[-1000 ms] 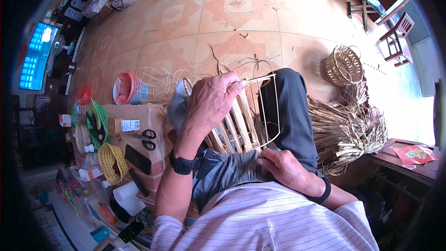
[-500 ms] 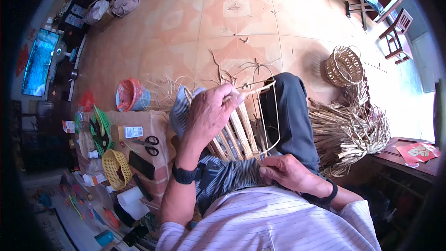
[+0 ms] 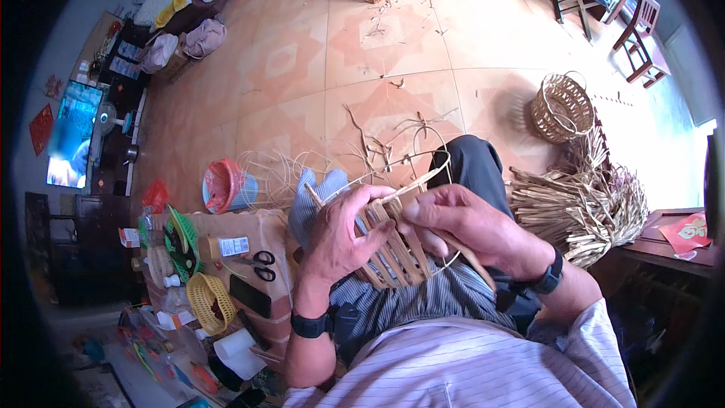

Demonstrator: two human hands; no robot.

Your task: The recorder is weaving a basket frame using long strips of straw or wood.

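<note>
A partly woven wire frame (image 3: 447, 162) rests over my lap, with tan dried-plant strips (image 3: 404, 253) running lengthwise across its left part. My left hand (image 3: 349, 230) is closed round the frame's far edge and the strips, thumb pressed on top. Beside it, my right hand (image 3: 479, 227) pinches a dried strip against the far edge, close to my left fingertips. The tail of that strip (image 3: 474, 263) passes under my right palm and hangs toward my lap. The frame's right part shows only thin wire.
On my left, a low table (image 3: 260, 238) holds scissors (image 3: 264, 265), a dark phone (image 3: 250, 296) and a yellow basket (image 3: 211, 304). A lined bin (image 3: 227, 185) stands beyond it. At right lie a bundle of dried stalks (image 3: 574, 204) and a woven basket (image 3: 562, 108).
My right hand has moved up from the frame's near edge to its far edge, beside my left hand, with a strip in it. My left hand and the frame have come a little nearer.
</note>
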